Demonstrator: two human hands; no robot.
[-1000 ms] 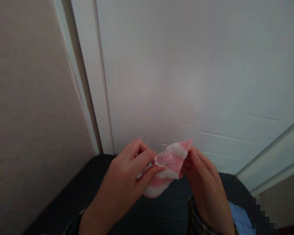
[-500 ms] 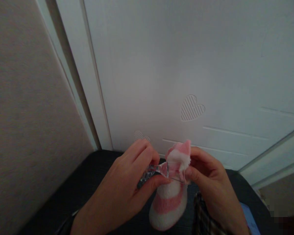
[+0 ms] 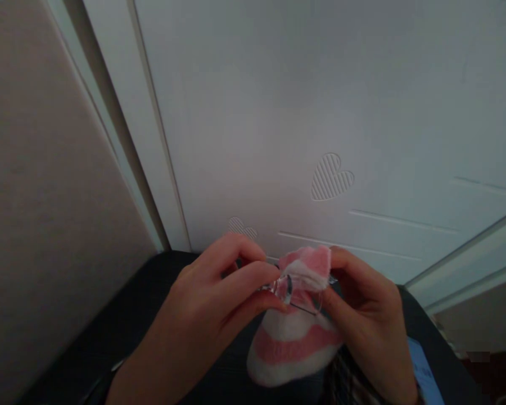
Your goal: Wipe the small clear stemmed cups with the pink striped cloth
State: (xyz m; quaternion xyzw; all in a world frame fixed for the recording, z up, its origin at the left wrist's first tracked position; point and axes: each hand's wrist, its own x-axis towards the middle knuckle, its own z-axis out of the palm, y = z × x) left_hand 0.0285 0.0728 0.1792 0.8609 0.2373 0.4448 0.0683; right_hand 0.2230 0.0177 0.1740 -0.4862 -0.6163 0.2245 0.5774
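My left hand (image 3: pixel 211 320) is closed, its thumb and fingers pinching a clear, faceted glass (image 3: pixel 283 288) that seems to be a small stemmed one, lying on its side with its thin rim to the right. A soft pink-and-white striped cloth (image 3: pixel 295 344) hangs below the glass, and its upper end folds over the rim. My right hand (image 3: pixel 362 320) is closed on the cloth at the rim, thumb in front and fingers behind. Whether the cloth reaches inside the glass is hard to make out. Both hands are above a black table (image 3: pixel 152 309).
Behind the table stands a white door-like panel (image 3: pixel 253 124) with carved striped hearts. A beige wall (image 3: pixel 46 197) rises at the left. On the table, right of my right wrist, lies a flat light-blue item (image 3: pixel 424 371), partly hidden.
The lower part of the cloth has swung and spread to the right. My right hand has turned slightly at the rim, and my left fingers have shifted along the glass.
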